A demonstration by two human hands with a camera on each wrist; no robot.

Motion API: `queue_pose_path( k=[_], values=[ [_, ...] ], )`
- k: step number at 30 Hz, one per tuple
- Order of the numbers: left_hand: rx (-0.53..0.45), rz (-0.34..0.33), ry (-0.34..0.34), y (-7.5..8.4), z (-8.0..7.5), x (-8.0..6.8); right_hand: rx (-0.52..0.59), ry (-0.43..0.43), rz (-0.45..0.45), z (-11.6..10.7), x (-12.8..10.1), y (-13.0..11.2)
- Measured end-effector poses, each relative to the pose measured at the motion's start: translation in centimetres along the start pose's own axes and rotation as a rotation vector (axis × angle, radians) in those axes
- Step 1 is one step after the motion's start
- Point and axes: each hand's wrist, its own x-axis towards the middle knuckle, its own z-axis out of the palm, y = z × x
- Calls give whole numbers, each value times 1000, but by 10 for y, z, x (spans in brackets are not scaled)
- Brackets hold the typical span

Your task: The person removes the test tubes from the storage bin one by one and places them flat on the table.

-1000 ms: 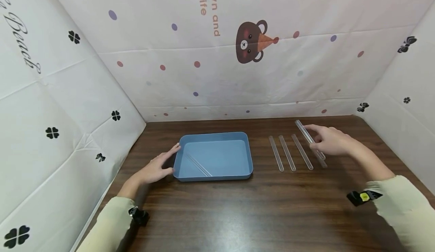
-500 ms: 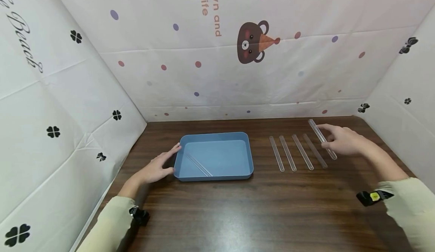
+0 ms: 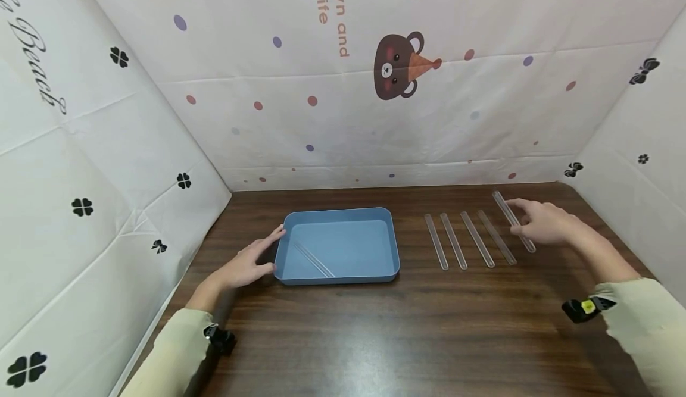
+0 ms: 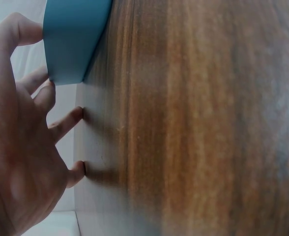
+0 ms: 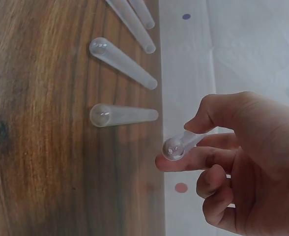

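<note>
In the head view, my right hand (image 3: 545, 221) pinches a clear test tube (image 3: 527, 243) between thumb and fingers, at the right end of a row. Its rounded end (image 5: 174, 149) faces the camera in the right wrist view. Beside it, several clear test tubes (image 3: 477, 239) lie side by side on the table, slightly slanted. My left hand (image 3: 248, 266), fingers spread, touches the left side of a blue tray (image 3: 354, 242). In the left wrist view, two fingertips (image 4: 80, 114) reach down by the table. Thin clear lines, apparently a tube (image 3: 313, 260), show in the tray.
The dark wooden table (image 3: 343, 325) ends at a white patterned cloth (image 3: 332, 135) behind, with more cloth along the left and right sides. Black devices are strapped to both wrists, among them the right wrist camera (image 3: 586, 309).
My right hand has moved rightward with the test tube, away from the rightmost lying tube, then slightly down in the last half second. The left hand stays at the tray.
</note>
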Motion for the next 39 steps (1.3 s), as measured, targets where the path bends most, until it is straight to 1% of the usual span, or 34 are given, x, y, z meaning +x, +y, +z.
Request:
queue_pose_path(
  k=[4, 10, 19, 25, 30, 35, 39],
  values=[
    [-4, -3, -2, 1, 0, 0, -12, -29, 23, 3, 2, 4],
    [-3, -8, -4, 1, -1, 0, -34, -46, 24, 6, 3, 8],
    [-2, -6, -1, 1, -2, 0, 4, -102, 54, 13, 3, 12],
    [1, -4, 1, 1, -2, 0, 22, -114, 48, 18, 7, 15],
    [-1, -9, 1, 2, -2, -1, -5, -119, 49, 19, 7, 16],
    [-6, -9, -1, 3, -2, 0, -34, -138, 69, 19, 5, 16],
    [-9, -6, -2, 3, -2, -1, -33, -139, 76, 20, 6, 17]
  ],
)
